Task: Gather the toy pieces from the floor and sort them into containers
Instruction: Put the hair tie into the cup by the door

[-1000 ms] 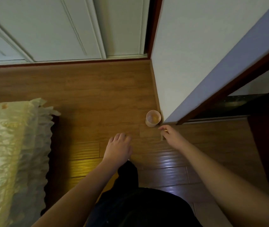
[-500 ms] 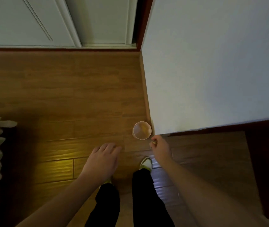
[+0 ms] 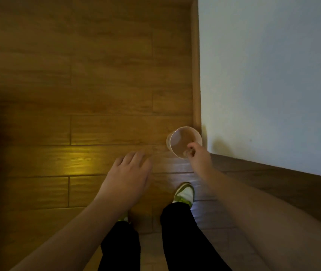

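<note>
- Standing on the wooden floor (image 3: 97,75), a small round cup (image 3: 179,138) sits right of centre in the frame, tight against the outer corner of the pale wall (image 3: 273,75) and its baseboard (image 3: 195,65).
- The cup is upright and seen from above; its inside looks pinkish-brown, and whether any toy piece lies in it cannot be made out in the dim light.
- The right hand (image 3: 198,155) reaches over the lower right part of the cup's rim, its fingers (image 3: 191,147) curled inward above the opening.
- Something small may be pinched at those fingertips, but the blur makes it impossible to tell, so the right hand's grasp is uncertain.
- The left hand (image 3: 130,173) hovers left of the cup and apart from it, palm down, fingers relaxed and slightly spread, holding nothing.
- The cup lies up and to the right of the left hand, and directly under the right hand's fingertips.
- Below the hands, in the lower centre of the frame, two legs in black trousers (image 3: 179,231) show, with a white and yellow-green shoe (image 3: 184,193) just below the right hand's wrist.
</note>
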The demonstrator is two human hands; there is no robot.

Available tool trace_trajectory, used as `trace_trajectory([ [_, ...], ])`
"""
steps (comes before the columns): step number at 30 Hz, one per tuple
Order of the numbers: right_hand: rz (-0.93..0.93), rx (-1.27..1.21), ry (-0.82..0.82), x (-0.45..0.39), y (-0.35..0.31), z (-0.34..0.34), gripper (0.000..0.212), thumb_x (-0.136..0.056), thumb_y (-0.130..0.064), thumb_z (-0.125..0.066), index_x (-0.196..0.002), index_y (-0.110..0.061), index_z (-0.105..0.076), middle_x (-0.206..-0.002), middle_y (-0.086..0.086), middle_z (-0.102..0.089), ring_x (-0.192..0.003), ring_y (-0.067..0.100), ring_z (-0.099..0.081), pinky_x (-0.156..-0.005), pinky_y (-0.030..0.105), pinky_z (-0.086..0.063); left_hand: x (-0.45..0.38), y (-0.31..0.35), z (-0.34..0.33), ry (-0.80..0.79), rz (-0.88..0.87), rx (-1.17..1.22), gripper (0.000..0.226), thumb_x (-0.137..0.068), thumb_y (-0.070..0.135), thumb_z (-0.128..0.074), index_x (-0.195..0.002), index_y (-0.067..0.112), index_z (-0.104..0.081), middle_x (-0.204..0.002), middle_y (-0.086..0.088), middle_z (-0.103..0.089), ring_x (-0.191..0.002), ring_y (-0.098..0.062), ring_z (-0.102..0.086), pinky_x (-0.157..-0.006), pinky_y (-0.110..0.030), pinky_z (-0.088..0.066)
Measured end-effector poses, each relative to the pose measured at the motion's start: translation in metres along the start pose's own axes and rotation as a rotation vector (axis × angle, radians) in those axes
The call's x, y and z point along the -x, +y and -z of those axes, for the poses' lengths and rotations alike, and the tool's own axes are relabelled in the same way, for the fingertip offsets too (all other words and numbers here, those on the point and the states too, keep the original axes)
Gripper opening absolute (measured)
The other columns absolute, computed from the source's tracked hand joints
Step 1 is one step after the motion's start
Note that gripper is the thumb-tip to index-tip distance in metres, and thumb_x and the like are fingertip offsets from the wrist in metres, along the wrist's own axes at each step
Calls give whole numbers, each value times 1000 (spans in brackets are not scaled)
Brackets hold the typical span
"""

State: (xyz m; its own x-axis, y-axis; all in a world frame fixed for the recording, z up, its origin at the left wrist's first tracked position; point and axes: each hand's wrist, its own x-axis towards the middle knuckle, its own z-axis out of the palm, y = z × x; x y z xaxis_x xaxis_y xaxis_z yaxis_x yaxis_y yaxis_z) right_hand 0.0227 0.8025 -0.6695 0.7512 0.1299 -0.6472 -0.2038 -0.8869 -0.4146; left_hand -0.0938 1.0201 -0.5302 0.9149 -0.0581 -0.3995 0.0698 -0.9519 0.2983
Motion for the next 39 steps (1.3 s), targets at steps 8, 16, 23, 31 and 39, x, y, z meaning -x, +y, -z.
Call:
trace_trajectory([
  [8,-57,67,-67,0,-1,15,51,-98,-19,-49,-146,-19,-35,-142,7,-50,-126,26,-50,-98,30,-40,-2,21,2,-44,-6,-12,26,-82,30,-60,-107,21,-64,-110,-1,-64,-103,-22,-61,-80,-39,-51],
  [16,87,178,-71,98,-47,77,41,-95,-23,-49,-136,-16,-47,-130,7,-57,-114,23,-55,-88,31,-45,29,49,79,-6,-78,-13,26,-85,31,-56,-109,24,-62,-111,0,-64,-105,-23,-60,-81,-40,-49],
  [23,197,253,39,206,-95,111,36,-93,-27,-45,-127,-18,-52,-114,5,-57,-102,21,-55,-78,28,-42,84,68,144,-80,-157,-36,36,-94,39,-36,-126,27,-49,-127,2,-54,-117,-22,-51,-91,-39,-41],
  [31,100,246,203,359,-140,138,30,-93,-30,-47,-120,-18,-51,-118,6,-53,-104,22,-54,-85,34,-46,181,93,192,-185,-303,-160,48,-93,44,-40,-137,25,-39,-132,-2,-52,-122,-25,-48,-94,-43,-39],
  [39,126,245,257,512,-146,185,46,-97,-36,-44,-140,-21,-35,-140,2,-42,-124,16,-45,-101,33,-42,240,116,263,-84,-425,-248,48,-94,53,-35,-132,26,-45,-131,3,-54,-118,-20,-51,-95,-39,-41],
])
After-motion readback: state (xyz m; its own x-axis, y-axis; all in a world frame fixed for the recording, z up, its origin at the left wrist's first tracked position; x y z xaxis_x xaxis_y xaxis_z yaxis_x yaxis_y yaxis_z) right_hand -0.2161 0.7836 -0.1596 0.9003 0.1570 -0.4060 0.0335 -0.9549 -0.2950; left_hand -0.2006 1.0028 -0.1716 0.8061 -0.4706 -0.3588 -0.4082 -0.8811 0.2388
